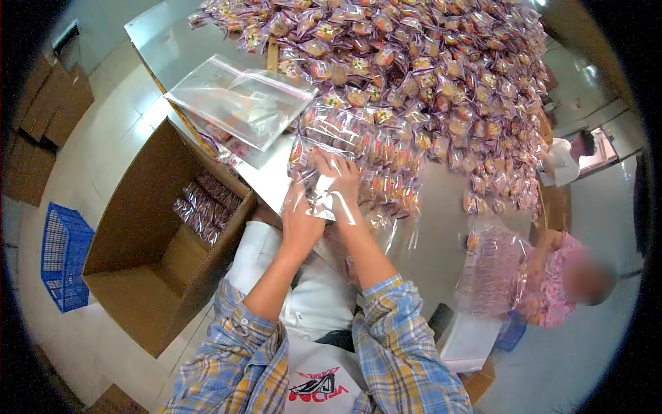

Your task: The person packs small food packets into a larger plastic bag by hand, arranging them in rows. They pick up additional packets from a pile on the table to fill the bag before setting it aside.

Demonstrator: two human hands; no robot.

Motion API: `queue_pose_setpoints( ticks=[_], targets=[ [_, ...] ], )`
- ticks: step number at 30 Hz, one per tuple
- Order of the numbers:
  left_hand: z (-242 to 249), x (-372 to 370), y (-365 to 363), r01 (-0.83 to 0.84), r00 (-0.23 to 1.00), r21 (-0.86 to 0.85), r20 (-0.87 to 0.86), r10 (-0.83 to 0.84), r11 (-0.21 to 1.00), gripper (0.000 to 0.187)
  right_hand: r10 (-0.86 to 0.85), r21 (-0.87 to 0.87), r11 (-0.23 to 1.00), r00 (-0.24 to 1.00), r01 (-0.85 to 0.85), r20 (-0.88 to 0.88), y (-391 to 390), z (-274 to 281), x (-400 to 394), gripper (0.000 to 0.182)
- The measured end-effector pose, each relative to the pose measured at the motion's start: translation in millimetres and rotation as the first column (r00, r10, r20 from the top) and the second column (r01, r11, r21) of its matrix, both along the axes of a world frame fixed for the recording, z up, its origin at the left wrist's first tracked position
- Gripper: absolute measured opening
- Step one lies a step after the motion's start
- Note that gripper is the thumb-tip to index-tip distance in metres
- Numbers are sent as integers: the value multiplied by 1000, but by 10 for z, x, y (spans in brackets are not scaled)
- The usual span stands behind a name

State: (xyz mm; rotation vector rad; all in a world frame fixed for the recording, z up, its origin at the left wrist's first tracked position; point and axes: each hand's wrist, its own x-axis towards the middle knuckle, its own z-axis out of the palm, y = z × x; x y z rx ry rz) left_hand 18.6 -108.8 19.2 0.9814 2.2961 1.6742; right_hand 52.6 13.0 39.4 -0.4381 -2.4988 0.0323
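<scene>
A clear plastic bag (pixel 323 209) lies at the near edge of the metal table, with rows of small wrapped snack packets (pixel 334 127) under its film. My right hand (pixel 336 185) rests at the bag's near end. Its fingers are spread and lie over the packets, with shiny film across the back of the hand. To its left, my left hand (pixel 301 217) has its fingers bent at the film by the bag's mouth. Glare partly hides those fingertips. More rows of packets (pixel 393 190) lie just right of the hands.
A large heap of snack packets (pixel 427 62) covers the table's far side. Flat clear bags (pixel 234 100) lie left. An open cardboard box (pixel 131 269) holding packets stands below, beside a blue basket (pixel 63 259). At right, a person in pink (pixel 560 279) handles a filled bag (pixel 493 265).
</scene>
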Motion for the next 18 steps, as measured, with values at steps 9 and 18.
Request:
queue_pose_setpoints(
  ticks=[9,18],
  targets=[
    [21,45,-18,-14,998,-90,-62,9,996,75,-115,99,989,993,114,4,-43,-42,-6,40],
    [328,207,-636,345,870,-259,-272,-411,902,65,-44,81,996,999,42,12,-118,66,34,47]
  ],
)
